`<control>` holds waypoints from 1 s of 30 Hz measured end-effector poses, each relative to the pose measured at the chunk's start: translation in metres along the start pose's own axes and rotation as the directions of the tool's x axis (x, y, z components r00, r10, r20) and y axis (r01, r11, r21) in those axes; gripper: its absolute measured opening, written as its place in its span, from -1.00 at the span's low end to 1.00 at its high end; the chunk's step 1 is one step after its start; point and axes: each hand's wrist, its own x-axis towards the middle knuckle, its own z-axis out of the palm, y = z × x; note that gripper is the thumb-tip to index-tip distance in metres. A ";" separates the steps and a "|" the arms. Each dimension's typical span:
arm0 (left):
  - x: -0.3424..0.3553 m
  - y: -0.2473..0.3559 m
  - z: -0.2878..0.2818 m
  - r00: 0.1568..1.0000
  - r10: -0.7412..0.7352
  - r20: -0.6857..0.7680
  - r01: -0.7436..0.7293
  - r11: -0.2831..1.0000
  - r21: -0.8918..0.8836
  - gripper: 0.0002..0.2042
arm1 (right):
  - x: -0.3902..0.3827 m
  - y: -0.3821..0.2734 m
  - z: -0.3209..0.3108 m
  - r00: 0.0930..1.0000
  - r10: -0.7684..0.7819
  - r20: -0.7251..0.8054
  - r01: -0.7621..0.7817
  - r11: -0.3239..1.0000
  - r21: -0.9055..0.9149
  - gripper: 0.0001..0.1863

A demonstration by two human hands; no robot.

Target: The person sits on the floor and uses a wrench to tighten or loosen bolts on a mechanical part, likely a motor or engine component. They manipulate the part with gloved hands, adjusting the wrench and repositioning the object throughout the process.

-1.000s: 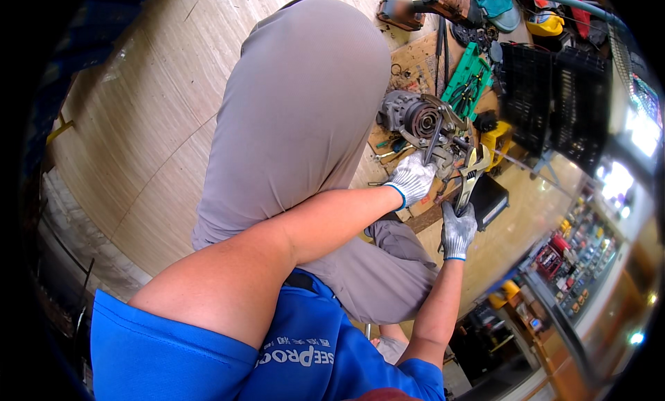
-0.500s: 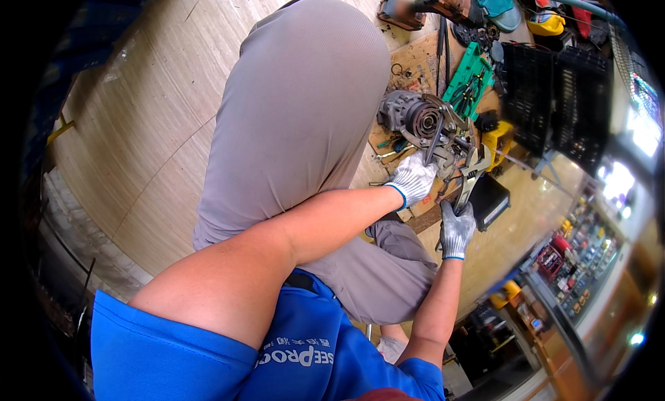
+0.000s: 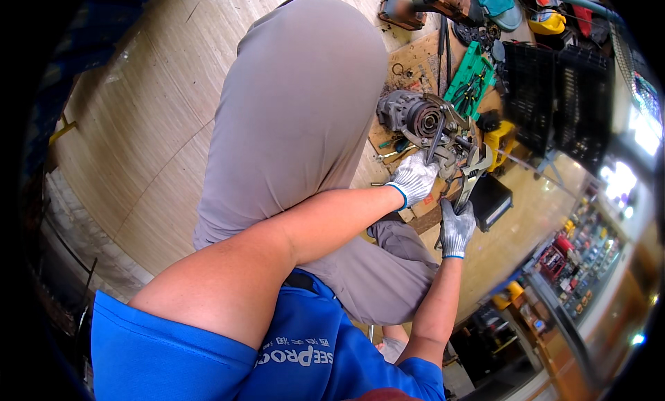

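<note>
My left hand (image 3: 415, 176), in a white and grey work glove, is closed around a dark metal bar (image 3: 436, 143) that reaches up to a grey metal machine part with a grooved pulley (image 3: 409, 113). In my right hand (image 3: 458, 229), gloved alike, is a large adjustable wrench (image 3: 468, 186). The wrench's jaw lies at the near right of the machine part, by a metal clamp-like tool (image 3: 449, 113); I cannot make out exactly what the jaw grips. Loose metal pieces and small tools crowd the area around both hands.
Beyond the part lie a green tool tray (image 3: 471, 82), a brown-handled power tool (image 3: 454, 2) and a teal one (image 3: 499, 6). A black open case (image 3: 554, 96) stands at the right, a black box (image 3: 490, 201) beside my right hand. My bent knee (image 3: 305, 89) is at the left.
Almost nothing differs. Both hands keep their holds on the bar and the wrench, with only a very slight shift of the scene.
</note>
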 end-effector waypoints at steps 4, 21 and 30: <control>-0.001 0.000 0.000 0.999 0.010 -0.030 -0.010 1.000 -0.003 -0.76 | 0.002 0.010 0.005 0.999 -0.035 -0.013 0.035 0.998 0.045 -0.58; 0.015 0.008 -0.026 0.856 -0.472 0.213 0.516 0.754 -0.406 -0.66 | -0.023 -0.002 -0.019 0.990 -0.043 0.131 -0.087 0.547 0.832 -0.80; 0.017 0.009 -0.023 0.761 -0.529 0.374 0.632 0.479 -0.609 -0.85 | -0.039 -0.008 -0.004 0.921 -0.091 0.380 -0.333 0.325 0.885 -0.76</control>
